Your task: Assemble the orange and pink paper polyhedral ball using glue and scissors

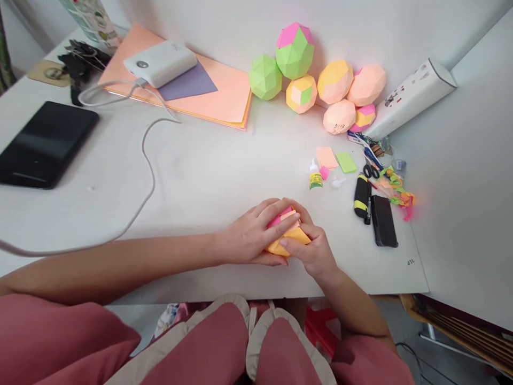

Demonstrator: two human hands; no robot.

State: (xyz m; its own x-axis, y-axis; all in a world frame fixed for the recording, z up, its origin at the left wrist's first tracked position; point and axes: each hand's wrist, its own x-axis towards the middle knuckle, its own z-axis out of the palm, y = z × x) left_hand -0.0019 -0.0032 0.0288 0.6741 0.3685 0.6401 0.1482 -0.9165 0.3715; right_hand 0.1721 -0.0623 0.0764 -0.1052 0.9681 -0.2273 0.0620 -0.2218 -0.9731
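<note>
- The left hand is laid over the folded paper piece, its fingers spread across the pink and peach faces; its grip is closed on the piece.
- The right hand cups the other side, thumb pressed on the yellow-orange face; its grip is also clamped on the piece.
- The paper piece is between the two palms, above the front part of the white desk; much of it is hidden by fingers.
- Beyond the hands stands a small glue bottle, upright; just beside it are a peach paper stack, a green paper stack and a bit of pink paper.
- To the right lie a black-and-yellow cutter, a black marker, a dark phone, black-handled scissors and coloured paper scraps.
- Faceted paper balls in green, pink, peach and yellow are grouped by the wall; a white tube leans at their right.
- At the left, a white power bank rests on peach sheets, a cable plugged into it; a black tablet lies nearby.
</note>
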